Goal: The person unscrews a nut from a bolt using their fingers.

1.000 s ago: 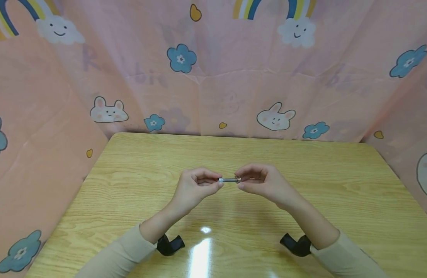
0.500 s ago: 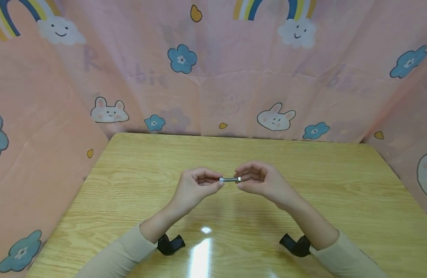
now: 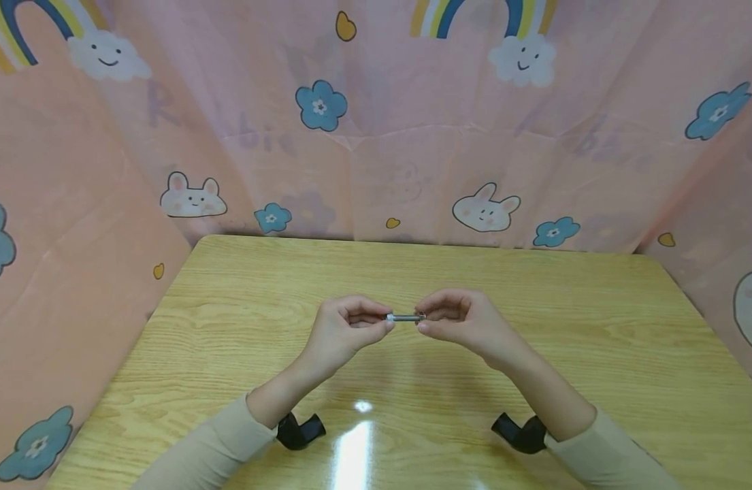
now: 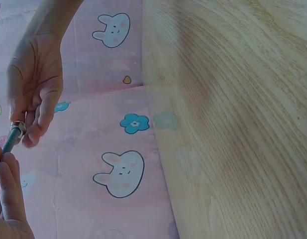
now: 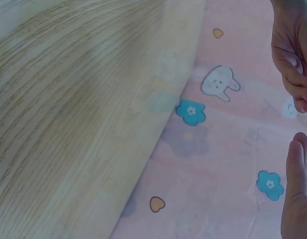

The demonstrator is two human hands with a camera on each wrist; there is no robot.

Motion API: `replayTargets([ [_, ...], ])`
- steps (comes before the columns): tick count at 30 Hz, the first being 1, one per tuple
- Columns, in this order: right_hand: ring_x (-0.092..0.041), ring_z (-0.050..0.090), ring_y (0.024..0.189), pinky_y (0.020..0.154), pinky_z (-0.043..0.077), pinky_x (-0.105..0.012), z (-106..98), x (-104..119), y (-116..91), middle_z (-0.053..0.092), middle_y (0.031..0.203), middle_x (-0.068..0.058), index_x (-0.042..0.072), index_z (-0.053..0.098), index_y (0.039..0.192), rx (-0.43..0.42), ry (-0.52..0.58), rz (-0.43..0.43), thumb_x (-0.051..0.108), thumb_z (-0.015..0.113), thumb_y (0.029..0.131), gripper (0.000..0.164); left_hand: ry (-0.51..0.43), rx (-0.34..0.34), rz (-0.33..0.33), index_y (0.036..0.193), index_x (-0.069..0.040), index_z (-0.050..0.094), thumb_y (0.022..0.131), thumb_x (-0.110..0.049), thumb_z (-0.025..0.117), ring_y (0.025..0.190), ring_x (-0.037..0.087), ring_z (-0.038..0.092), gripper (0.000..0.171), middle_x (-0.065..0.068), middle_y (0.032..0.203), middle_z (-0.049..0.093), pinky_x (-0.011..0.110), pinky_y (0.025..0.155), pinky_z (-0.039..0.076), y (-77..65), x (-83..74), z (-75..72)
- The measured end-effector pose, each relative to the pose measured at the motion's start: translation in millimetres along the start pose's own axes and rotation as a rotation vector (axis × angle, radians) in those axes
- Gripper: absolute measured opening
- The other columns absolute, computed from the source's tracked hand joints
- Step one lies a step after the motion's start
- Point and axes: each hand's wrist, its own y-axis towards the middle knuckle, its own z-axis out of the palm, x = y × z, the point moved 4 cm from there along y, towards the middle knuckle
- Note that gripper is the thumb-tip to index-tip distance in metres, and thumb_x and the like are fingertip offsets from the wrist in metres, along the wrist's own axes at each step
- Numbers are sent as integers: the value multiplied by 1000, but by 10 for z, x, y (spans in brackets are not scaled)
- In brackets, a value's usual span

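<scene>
A small threaded metal bolt (image 3: 403, 317) is held level above the wooden table (image 3: 229, 320), between both hands. My left hand (image 3: 383, 319) pinches the bolt's left end with thumb and forefinger. My right hand (image 3: 423, 320) pinches the right end, where a nut (image 3: 420, 316) sits on the thread. In the left wrist view the right hand (image 4: 36, 89) grips the nut (image 4: 18, 130) on the bolt (image 4: 8, 142), and my left fingers (image 4: 6, 189) hold the lower end. The right wrist view shows only the edges of both hands at its right border; the bolt is out of sight there.
The table's far and side edges meet a pink curtain (image 3: 376, 150) printed with rabbits, flowers and rainbows. Black wrist camera mounts (image 3: 299, 430) (image 3: 516, 433) sit under both forearms. A glare spot (image 3: 357, 449) lies near the front edge.
Both hands stay in place on the bolt. The right fingers shift slightly around the nut end.
</scene>
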Motion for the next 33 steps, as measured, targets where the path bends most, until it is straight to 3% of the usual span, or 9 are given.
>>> replayTargets([
  [4,-28,62,98,79,55,-34,1,6,-1,58,112,-22,-6,54,119,20,-11,-30,7,68,84,40,4,-3,-6,99,10,66,82,0,69,78,19,67,19,16,91,68,30,70,56,3,13,-3],
  [9,-23,67,81,74,56,-35,-5,-10,15,66,92,-21,-9,58,111,2,-21,23,16,59,93,31,13,-6,-7,99,9,66,82,-1,69,79,19,67,20,16,92,68,30,70,56,5,27,-6],
  [12,-18,67,78,74,56,-34,-7,-13,10,67,88,-16,-11,59,105,-12,-19,36,13,62,91,29,15,-5,-6,99,10,65,82,-1,69,79,19,67,21,15,92,68,30,70,56,4,32,-8],
  [17,-19,65,91,78,55,-32,-14,-1,-11,63,105,-18,-8,57,113,-9,-20,-2,5,69,83,35,8,-5,-5,98,8,66,82,0,69,78,19,67,18,15,91,68,30,69,56,0,29,-10],
  [20,-21,65,92,79,55,-34,-18,-5,-6,62,107,-21,-8,55,117,5,-17,4,9,66,87,36,5,-6,1,97,6,68,82,0,69,78,19,68,17,15,91,68,31,69,57,0,28,-4],
  [26,-21,67,82,77,55,-35,-9,-45,8,67,92,-22,-11,58,110,36,-20,60,17,60,92,33,8,-9,9,97,6,68,82,0,69,78,20,68,16,15,91,69,31,69,57,-1,21,4],
  [33,-22,65,88,77,55,-32,-10,-13,-8,64,101,-17,-8,56,115,43,-22,-29,5,67,85,34,9,-9,14,97,6,68,82,1,69,78,18,68,16,15,91,68,30,70,56,-13,6,0],
])
